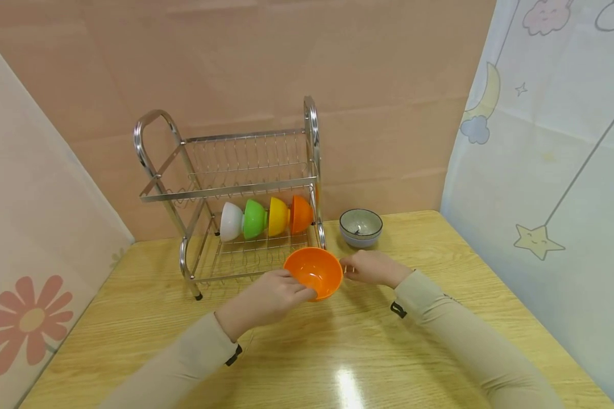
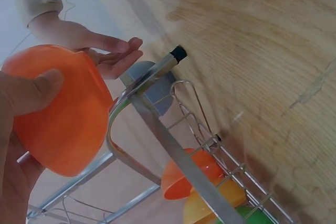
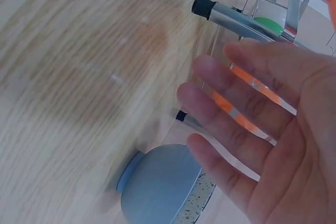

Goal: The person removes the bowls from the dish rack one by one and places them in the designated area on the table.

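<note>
An orange bowl (image 1: 314, 274) is held above the table, in front of the rack's right end. My left hand (image 1: 269, 299) grips its near left side; the thumb (image 2: 39, 92) presses on the bowl in the left wrist view. Close to the bowl's right rim is my right hand (image 1: 370, 268), holding nothing. Its loosely bent fingers (image 3: 236, 106) are spread apart in the right wrist view. On the rack's lower tier, white (image 1: 231, 222), green (image 1: 254, 219), yellow (image 1: 278, 217) and orange bowls stand on edge in a row.
A two-tier metal dish rack (image 1: 230, 189) stands at the back left of the wooden table (image 1: 307, 363). To its right sits a grey-blue bowl (image 1: 360, 228) with a dark rim; something small and dark shows inside. Patterned panels border both sides.
</note>
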Tool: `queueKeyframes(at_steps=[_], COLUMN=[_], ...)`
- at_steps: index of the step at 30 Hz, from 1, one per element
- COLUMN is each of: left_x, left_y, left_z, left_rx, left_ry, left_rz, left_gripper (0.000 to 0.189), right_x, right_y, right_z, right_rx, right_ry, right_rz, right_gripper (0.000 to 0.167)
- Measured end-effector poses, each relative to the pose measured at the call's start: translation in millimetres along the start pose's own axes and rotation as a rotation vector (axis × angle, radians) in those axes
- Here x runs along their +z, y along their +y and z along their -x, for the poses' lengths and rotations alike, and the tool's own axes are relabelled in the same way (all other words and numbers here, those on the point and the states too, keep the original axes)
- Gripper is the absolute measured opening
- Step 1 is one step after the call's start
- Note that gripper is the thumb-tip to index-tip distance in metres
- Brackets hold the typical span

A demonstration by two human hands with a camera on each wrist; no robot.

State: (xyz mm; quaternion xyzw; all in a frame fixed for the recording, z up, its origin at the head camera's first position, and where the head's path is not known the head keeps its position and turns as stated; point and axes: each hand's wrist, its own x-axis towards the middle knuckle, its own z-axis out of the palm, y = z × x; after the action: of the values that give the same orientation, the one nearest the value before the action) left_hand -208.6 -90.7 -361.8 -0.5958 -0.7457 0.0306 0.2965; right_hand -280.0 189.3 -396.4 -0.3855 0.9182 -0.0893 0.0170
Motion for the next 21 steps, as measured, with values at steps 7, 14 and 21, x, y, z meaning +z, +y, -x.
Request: queueKeyframes(at_steps=[7, 14, 21], left_x=[5.5, 9.3, 11.9], left_y=[1.3, 1.8, 0.6], left_z=[1.6, 4.9, 7.4], left_rx=[-0.008, -0.036, -0.072], left_ry=[0.01, -0.005, -0.013], left_rz=[-0.004, -0.009, 0.011], left_gripper=[0.016, 0.017, 0.015], right_x=[0, 0, 0], right_y=[0, -2, -2], right_z=[-0.4, 0.4, 0.5], right_rx=[0.016, 0.044, 0.038], right_ry=[-0.008, -0.035, -0.029], right_rz=[0.013, 0.014, 0.032], right_gripper=[0.006, 0.008, 0.008])
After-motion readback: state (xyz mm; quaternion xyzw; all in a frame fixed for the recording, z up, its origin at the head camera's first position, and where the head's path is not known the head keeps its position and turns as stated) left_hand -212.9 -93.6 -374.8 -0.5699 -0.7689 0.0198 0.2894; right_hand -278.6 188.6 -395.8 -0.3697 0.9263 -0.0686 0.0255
